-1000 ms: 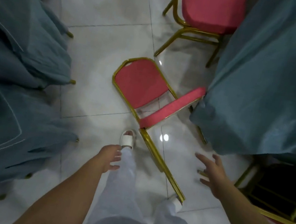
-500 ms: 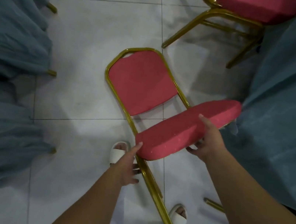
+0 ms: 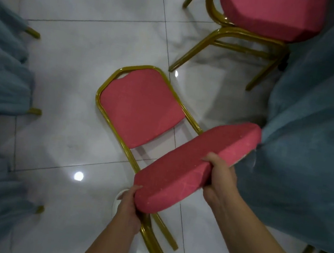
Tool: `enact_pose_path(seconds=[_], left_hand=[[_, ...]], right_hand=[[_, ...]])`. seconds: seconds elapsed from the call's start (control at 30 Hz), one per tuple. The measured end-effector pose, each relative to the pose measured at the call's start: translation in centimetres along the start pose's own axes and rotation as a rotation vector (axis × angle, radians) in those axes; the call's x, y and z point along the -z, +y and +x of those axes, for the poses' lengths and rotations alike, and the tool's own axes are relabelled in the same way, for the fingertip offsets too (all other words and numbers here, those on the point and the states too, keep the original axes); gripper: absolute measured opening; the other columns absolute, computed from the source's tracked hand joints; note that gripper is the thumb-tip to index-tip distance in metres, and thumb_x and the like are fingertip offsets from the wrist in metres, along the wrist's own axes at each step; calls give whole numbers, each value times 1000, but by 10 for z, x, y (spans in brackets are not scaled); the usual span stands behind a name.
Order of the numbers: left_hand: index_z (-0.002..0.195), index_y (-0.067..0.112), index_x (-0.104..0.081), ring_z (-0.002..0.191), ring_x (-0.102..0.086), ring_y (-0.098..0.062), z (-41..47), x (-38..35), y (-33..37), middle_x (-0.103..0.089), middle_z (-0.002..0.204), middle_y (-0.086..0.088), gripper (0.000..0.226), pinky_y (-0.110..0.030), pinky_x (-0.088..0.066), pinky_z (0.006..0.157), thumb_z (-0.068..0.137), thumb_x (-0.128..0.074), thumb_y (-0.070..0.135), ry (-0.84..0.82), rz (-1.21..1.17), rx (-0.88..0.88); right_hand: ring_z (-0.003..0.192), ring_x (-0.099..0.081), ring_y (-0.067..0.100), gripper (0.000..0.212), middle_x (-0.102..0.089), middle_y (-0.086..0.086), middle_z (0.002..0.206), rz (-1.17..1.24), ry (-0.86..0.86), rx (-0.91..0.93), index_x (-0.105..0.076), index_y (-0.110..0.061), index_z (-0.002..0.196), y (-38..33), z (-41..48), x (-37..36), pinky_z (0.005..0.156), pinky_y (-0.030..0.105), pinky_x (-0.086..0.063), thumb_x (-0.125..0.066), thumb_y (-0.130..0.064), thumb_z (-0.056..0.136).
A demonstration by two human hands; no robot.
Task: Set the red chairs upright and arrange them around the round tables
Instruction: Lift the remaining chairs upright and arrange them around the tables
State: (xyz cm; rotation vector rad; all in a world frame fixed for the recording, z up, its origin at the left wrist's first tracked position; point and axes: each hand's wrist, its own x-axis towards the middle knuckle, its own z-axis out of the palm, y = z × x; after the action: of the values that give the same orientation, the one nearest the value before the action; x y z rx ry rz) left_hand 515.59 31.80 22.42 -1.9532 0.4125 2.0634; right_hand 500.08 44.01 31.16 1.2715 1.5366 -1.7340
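A person's left hand [image 3: 128, 205] curls round the near corner of a tipped chair's [image 3: 126, 155] seat [image 3: 190, 167], while the right hand [image 3: 221, 178] clamps its side edge, thumb on top. The chair lies on its back on the floor [image 3: 72, 67], backrest [image 3: 140, 109] facing up, just beside the draped table [image 3: 319, 128]. A second chair [image 3: 267, 11] stands upright beyond.

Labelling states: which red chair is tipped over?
The centre chair, backrest low to the floor, seat gripped by left hand and right hand; the top chair stands on its legs.
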Motion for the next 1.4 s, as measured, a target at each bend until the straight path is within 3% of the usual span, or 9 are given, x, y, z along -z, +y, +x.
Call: enact_pose_path(seconds=[0.27,0.37,0.6,0.73,0.83,1.0,1.17,1.33,1.4], left_hand=[[74,16,-62,38,-59,-14,-64,-15,101,-60,50,1,11,-19,-49,40,83,-57,18,28,-130,-208],[77,20,-67,46,-65,-14,-108,-19,114,-66,62,2,10,-22,-53,44,81,-58,21,-51,-166,-307],[114,20,-71,96,-72,-30,-137,-40,51,-75,109,-4,46,-47,-58,79,70,-74,32,-29,-225,-566],[148,33,-32,113,-58,-19,-126,-65,-25,-56,135,3,60,-49,-42,106,95,-60,37,81,176,-533],[153,40,-9,121,-53,-21,-110,-77,-75,-50,137,3,90,-44,-43,106,88,-71,40,-103,490,-313],[151,28,-34,130,-49,-19,-129,-84,-124,-41,152,-2,69,-24,-43,98,89,-63,29,-307,1167,-184],[141,21,-47,74,-57,-5,-209,-88,-135,-61,104,5,53,-10,-43,55,91,-61,15,-307,1275,-354],[134,24,-54,94,-60,-12,-310,-92,-174,-63,118,-2,47,-26,-46,72,88,-63,18,-338,1388,-490],[133,24,-55,105,-60,-16,-343,-90,-197,-63,123,-2,46,-30,-49,83,87,-64,19,-345,1408,-537]], right_hand=[[86,-69,26,39,-68,9,100,55,-127,95,-56,-19,102,-42,-41,-92,64,38,-62,-71,0,70],[83,-71,22,42,-71,7,100,44,-266,171,-60,-18,107,-60,-63,-96,54,28,-56,-74,-3,70],[79,-71,22,43,-73,9,92,50,-534,167,-68,-9,105,-95,-54,-23,73,38,-61,-65,-10,63],[60,-67,18,25,-72,2,71,-317,-365,85,-64,-11,98,-122,-16,48,58,25,-57,-50,-3,79],[71,-60,23,27,-71,2,77,-441,-145,271,-65,-16,106,-150,15,92,66,29,-47,-59,0,85],[107,-63,29,61,-62,13,129,-850,80,513,-50,-11,142,-154,-11,150,96,41,-51,-73,-8,86],[119,-58,25,64,-57,10,137,-773,-65,467,-48,-17,145,-116,-118,200,105,39,-46,-73,-13,86],[97,-54,6,58,-50,-3,144,-595,-46,502,-48,-30,144,-73,-211,294,84,22,-42,-66,-18,90],[118,-54,16,58,-44,1,151,-500,-41,474,-46,-32,145,-57,-234,336,91,26,-44,-64,-22,92]])
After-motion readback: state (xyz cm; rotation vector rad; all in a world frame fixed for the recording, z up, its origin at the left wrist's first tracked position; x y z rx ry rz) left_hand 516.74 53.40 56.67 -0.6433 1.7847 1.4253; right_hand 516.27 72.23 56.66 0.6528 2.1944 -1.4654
